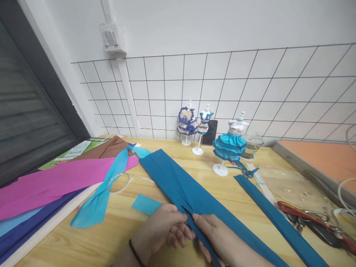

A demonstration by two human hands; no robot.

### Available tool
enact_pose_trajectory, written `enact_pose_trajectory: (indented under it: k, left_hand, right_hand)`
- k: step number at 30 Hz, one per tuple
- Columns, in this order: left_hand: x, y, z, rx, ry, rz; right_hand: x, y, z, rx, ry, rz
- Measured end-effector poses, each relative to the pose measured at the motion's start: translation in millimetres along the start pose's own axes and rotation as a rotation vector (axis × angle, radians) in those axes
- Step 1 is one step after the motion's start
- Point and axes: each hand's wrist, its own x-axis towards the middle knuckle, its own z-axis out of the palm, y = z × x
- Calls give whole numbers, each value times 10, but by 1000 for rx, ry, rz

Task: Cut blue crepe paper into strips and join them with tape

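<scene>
A long strip of dark teal crepe paper (pixel 194 187) lies slantwise across the table in front of me. My right hand (pixel 214 231) grips scissors (pixel 187 211); their dark blades sit in a cut along the paper's near side, and the handles are hidden. With thumb and fingers, my left hand (pixel 169 226) pinches the paper's near edge beside the blade tips. Under the teal paper's edge, next to my left hand, is a lighter blue paper piece (pixel 146 204). Farther right lies a narrow teal strip (pixel 278 217).
Small dress forms in paper dresses, one turquoise (pixel 230 144), stand at the back beside a phone (pixel 210 131) and a glass bowl (pixel 251 144). Magenta paper (pixel 61 178) and other coloured sheets cover the left. A tape roll (pixel 118 183) lies nearby; keys (pixel 319 226) lie right.
</scene>
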Motion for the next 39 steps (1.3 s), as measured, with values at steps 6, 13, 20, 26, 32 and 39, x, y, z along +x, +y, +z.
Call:
enact_pose_trajectory:
  k: [6,13,20,26,32,39]
  left_hand:
    - [-18,20,-8,6,-6,-13]
    - [-41,93,-60,-25,55,-11]
    - [0,54,-61,-48,52,-34]
    - [25,47,-110,-51,104,-26]
    - [-3,63,-102,-50,93,-17]
    - [-8,72,-104,-30,64,-9]
  right_hand:
    - [41,44,1,-47,16,-29]
    - [-54,12,-8,-53,30,44]
    - [-168,0,-9,-75,83,59]
    - [-164,-95,-20,-41,46,112]
    - [-69,-39,-31,47,-12,48]
    - [10,-80,20,96,-33,34]
